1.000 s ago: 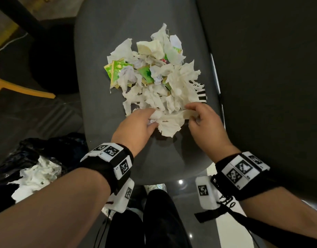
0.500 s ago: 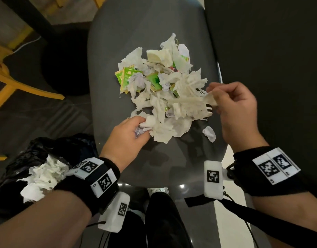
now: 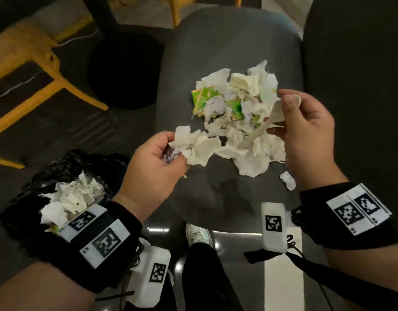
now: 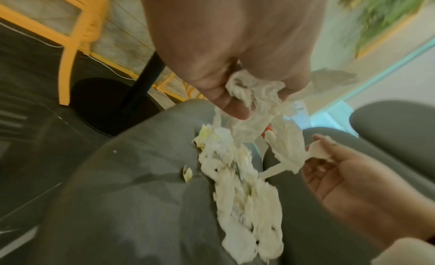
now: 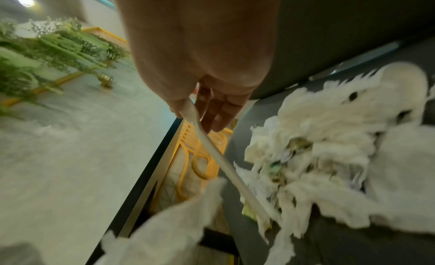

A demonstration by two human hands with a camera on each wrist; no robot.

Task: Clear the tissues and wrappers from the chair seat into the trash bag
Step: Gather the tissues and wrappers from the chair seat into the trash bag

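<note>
A heap of white tissues (image 3: 242, 135) mixed with green wrappers (image 3: 202, 99) lies on the grey chair seat (image 3: 227, 37). My left hand (image 3: 168, 151) grips a bunch of tissues (image 3: 193, 147) lifted off the seat's near left part; the same bunch of tissues (image 4: 254, 94) shows in its fingers in the left wrist view. My right hand (image 3: 290, 111) pinches a stretched strip of tissue (image 3: 272, 117) above the heap's right side; the strip (image 5: 212, 148) runs down to the heap (image 5: 329, 157). The black trash bag (image 3: 47, 176) sits on the floor lower left, with tissues (image 3: 72, 198) in it.
One small white scrap (image 3: 287, 180) lies alone near the seat's front right. The dark chair back (image 3: 361, 86) rises at the right. A yellow chair frame (image 3: 47, 70) and a round black table base (image 3: 124, 70) stand on the floor to the left.
Both hands have risen from the seat with tissue in them. The left hand moved left with its bunch, the right hand pulled a strip up and right. A small scrap dropped near the front edge.
</note>
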